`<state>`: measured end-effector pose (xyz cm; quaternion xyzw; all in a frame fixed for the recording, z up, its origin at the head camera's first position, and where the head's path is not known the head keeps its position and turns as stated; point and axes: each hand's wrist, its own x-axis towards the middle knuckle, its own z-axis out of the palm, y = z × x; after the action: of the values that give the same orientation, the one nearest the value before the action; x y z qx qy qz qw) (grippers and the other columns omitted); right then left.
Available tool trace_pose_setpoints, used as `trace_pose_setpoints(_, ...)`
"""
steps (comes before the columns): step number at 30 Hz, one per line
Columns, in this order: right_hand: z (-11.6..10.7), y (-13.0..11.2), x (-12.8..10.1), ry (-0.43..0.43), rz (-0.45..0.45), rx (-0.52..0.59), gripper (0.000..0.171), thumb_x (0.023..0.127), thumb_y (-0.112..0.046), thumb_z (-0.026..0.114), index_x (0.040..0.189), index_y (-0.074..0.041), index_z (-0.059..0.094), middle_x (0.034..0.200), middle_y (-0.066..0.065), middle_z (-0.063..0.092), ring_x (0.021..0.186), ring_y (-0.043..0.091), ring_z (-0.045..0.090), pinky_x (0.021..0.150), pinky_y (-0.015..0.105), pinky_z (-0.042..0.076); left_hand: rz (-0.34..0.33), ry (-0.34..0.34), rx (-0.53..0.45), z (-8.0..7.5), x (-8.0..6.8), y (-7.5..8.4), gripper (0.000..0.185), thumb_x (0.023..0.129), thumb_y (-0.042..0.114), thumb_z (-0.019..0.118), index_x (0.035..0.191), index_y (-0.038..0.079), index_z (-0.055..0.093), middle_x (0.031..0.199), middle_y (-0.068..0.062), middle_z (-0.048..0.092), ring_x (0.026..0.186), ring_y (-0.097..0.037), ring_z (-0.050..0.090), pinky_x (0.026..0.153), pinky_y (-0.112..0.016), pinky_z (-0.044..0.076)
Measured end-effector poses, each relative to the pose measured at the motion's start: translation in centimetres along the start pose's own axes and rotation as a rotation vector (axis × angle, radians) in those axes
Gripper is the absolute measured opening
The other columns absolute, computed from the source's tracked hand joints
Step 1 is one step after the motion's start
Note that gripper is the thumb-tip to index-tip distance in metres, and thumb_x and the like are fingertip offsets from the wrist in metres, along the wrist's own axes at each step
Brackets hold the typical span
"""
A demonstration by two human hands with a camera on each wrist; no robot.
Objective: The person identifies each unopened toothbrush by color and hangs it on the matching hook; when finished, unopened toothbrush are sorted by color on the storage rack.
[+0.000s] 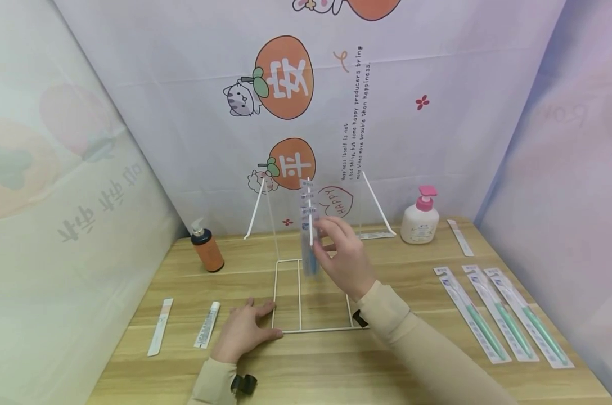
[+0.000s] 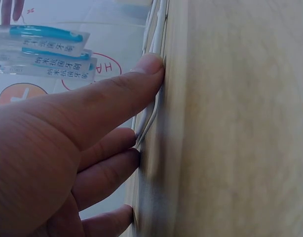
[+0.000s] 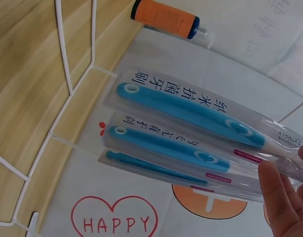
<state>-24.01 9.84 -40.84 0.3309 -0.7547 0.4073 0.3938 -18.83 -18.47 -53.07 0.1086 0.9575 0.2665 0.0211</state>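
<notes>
I note the right hand raised above the worktop, its fingertips pinching the upper end of a bundle of packaged toothbrushes. The right wrist view shows three packs stacked flat, each a blue-handled brush sealed in a clear sleeve. In the head view the bundle hangs roughly upright, just over the far part of the white wire rack.

Handling, in my judgement: the packs are light and thin, with some flex along their length. The plastic film looks smooth, so the stack may slide apart or fan out when held only by one end. A hold across the full width near the top, with thumb and fingers on opposite faces, seems the safest; the stiffer brush inside gives the sleeve its only backbone.

The left hand lies flat on the worktop, fingers straight, grasping nothing. The left wrist view shows its fingers pressed against the rack's wire base, apparently steadying it.

Containers: an orange pump bottle stands at the far left and a white pump bottle with a pink head at the far right; I cannot tell how full either is. The rack holds nothing that I can see.

Three further packs with green brushes lie side by side on the right of the worktop.
</notes>
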Motion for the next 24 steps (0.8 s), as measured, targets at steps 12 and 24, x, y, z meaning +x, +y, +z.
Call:
trace_pose_setpoints(12, 0.56, 0.58, 0.19, 0.022, -0.002, 0.01, 0.042, 0.091, 0.014, 0.075, 0.129, 0.001, 0.063, 0.129, 0.018, 0.063, 0.098, 0.029, 0.075, 0.07, 0.028, 0.065, -0.003, 0.001, 0.007, 0.06, 0.1, -0.06, 0.073, 0.077, 0.056, 0.094, 0.139, 0.02, 0.076, 0.15, -0.03, 0.058, 0.145, -0.055, 0.048, 0.11, -0.082, 0.036)
trace_pose_setpoints(24, 0.45, 0.52, 0.17, 0.024, -0.009, 0.019, 0.044, 0.091, 0.014, 0.074, 0.131, 0.002, 0.062, 0.132, 0.019, 0.061, 0.101, 0.03, 0.075, 0.07, 0.029, 0.066, -0.009, 0.005, -0.001, -0.04, 0.02, 0.03, 0.073, 0.077, 0.056, 0.094, 0.139, 0.02, 0.076, 0.149, -0.028, 0.06, 0.14, -0.063, 0.048, 0.105, -0.082, 0.04)
